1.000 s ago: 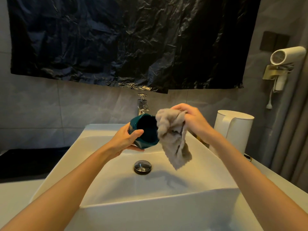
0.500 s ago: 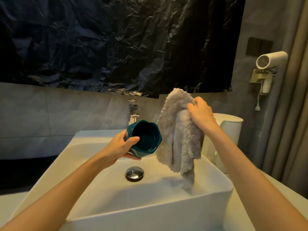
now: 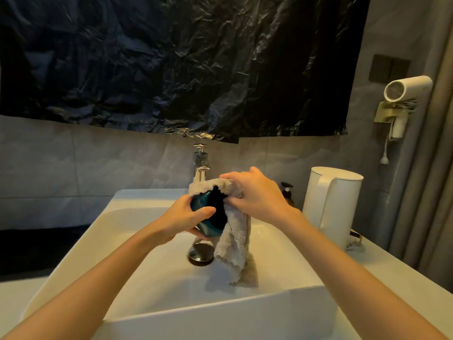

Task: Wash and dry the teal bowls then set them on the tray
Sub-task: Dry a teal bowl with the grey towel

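Head view: the left hand (image 3: 182, 220) grips a teal bowl (image 3: 208, 217) by its outer wall, holding it tilted on its side over the white sink (image 3: 152, 278), mouth facing right. The right hand (image 3: 255, 196) is clenched on a beige cloth (image 3: 232, 244), pressing it against the bowl's upper rim; the cloth drapes over the top of the bowl and hangs down its right side, its lower end touching the basin floor. The hanging cloth partly covers the bowl's rim. Directly below the bowl sits the chrome drain plug (image 3: 201, 252). Behind the hands stands the chrome tap (image 3: 201, 163), its spout hidden by the cloth. On the counter (image 3: 392, 273) to the right stand a white kettle (image 3: 331, 204) and a dark pump bottle (image 3: 287, 193), the latter partly blocked by the right wrist. A hair dryer (image 3: 404, 90) is mounted on the right wall. Black plastic sheeting (image 3: 171, 62) covers the wall above.
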The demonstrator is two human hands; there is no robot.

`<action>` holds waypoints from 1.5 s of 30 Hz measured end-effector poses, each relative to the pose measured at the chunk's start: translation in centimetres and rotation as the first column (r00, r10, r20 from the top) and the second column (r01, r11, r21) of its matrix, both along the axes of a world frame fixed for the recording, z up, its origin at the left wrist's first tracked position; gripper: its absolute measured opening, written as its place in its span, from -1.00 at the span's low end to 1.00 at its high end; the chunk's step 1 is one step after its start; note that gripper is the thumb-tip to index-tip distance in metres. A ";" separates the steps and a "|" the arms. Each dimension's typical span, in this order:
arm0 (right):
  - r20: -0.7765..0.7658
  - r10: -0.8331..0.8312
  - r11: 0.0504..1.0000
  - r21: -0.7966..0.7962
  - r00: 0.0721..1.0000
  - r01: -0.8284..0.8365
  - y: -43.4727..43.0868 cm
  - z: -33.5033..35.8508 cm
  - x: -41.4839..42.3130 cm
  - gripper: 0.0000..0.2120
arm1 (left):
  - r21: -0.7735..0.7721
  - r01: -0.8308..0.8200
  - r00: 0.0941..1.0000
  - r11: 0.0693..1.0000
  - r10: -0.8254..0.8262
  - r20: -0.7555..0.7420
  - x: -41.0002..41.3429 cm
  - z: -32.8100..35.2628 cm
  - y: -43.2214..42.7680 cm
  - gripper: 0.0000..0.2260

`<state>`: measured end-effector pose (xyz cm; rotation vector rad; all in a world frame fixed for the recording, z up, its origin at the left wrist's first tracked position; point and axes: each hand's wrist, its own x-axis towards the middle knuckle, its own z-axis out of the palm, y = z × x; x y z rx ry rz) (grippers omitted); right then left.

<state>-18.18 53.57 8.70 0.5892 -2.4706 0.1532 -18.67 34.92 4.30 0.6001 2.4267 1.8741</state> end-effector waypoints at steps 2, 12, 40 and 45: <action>-0.117 -0.026 0.990 0.132 0.993 0.042 -0.6 0.2 -0.4 -0.70 | -0.017 0.040 0.999 0.999 -0.040 -0.003 0.3 0.0 0.2 -0.77; 0.338 0.171 0.928 -0.371 0.925 -0.036 1.1 1.3 -0.6 -0.73 | 0.010 -0.016 0.997 1.000 0.015 0.075 0.0 0.3 -0.4 -0.78; 0.396 0.420 0.680 -0.733 0.817 0.006 2.4 -0.4 0.8 -0.73 | -0.049 -0.016 0.995 0.999 0.021 0.101 0.2 0.1 0.4 -0.78; 0.503 0.517 0.699 -0.715 0.693 -0.004 1.9 0.0 0.8 -0.80 | -0.055 -0.032 0.996 0.998 0.036 0.079 0.1 0.1 0.2 -0.78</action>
